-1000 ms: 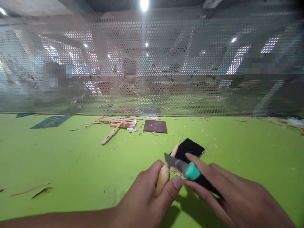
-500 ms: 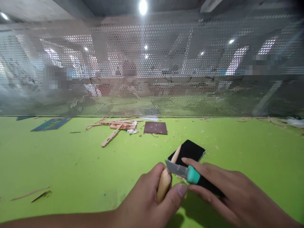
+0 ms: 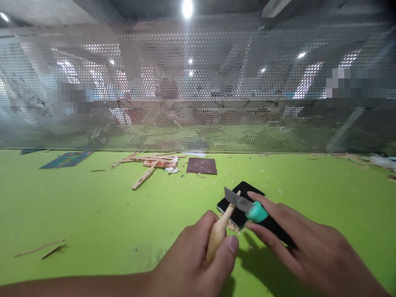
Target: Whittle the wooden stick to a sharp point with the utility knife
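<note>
My left hand is wrapped round a pale wooden stick whose tapered tip points up and away from me. My right hand holds a knife with a teal collar and black handle, index finger stretched along it. The grey blade lies against the stick's thin tip. Under both lies a black phone flat on the green table, with wood shavings at its near edge.
Several wooden sticks and scraps lie at the back centre beside a dark brown sandpaper sheet. A colourful card lies at the back left. Two slivers rest near the left. A perforated metal screen walls the far edge; people sit behind it.
The knife blade has slid up the stick from its thick part to the thin tip, away from me. The stick is tilted a little more to the right.
</note>
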The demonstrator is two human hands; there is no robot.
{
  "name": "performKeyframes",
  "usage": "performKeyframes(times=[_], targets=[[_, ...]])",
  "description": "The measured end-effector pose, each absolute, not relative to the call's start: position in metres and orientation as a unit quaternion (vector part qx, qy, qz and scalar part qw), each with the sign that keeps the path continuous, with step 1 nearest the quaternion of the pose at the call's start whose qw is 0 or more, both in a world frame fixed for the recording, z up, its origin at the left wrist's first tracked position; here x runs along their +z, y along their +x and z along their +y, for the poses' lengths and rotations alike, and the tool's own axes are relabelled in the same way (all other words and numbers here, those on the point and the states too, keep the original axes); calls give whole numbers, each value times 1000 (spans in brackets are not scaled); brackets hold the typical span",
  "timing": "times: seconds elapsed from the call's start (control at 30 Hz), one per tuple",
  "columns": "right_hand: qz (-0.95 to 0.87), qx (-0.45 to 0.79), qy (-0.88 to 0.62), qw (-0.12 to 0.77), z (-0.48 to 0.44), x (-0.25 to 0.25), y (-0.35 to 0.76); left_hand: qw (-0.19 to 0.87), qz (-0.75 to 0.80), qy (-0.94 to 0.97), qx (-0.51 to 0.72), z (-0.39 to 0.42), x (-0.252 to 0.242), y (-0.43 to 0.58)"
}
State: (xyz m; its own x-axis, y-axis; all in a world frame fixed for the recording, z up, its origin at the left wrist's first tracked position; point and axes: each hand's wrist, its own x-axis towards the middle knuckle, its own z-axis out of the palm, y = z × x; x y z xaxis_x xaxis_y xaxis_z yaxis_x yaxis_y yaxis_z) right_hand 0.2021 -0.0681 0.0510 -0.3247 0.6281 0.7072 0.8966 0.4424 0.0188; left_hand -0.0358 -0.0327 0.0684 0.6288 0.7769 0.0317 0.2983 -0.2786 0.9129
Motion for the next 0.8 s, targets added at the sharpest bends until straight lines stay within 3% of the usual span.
performKeyframes(times=[0.1,0.27,0.53,0.8], targets=[[-795,-173,-479,328,-62,49,205,502,348,750,252,-32,68,-36],[-815,-119,-465,323,-60,46,209,651,334,646,216,-30,62,-34],[-874,-23,-408,263,-64,62,195,662,284,632,284,-25,67,-34],[-865,-121,-422,242,-72,53,193,598,302,687,280,-25,65,-35]])
